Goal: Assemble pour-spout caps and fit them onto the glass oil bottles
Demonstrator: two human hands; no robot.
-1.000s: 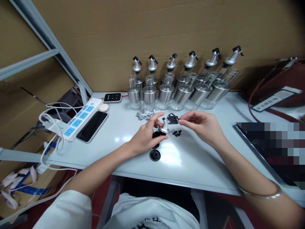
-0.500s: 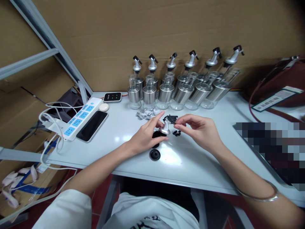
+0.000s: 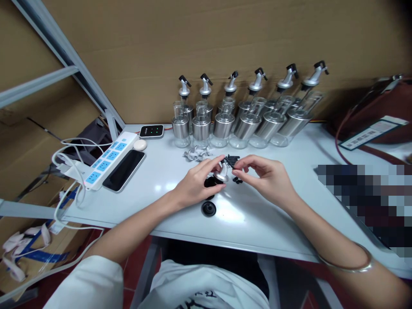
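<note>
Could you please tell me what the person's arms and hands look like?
The left hand and right hand wear no gloves. A loose white sleeve leaves the left forearm bare; a thin silver-coloured bangle circles the right forearm.

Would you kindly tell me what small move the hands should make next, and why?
Probably ease the black piece onto the silver spout: the right hand pinches the piece close to the spout's upper end, the left hand holds the spout, and the back-row spouts bear black levers.
</note>
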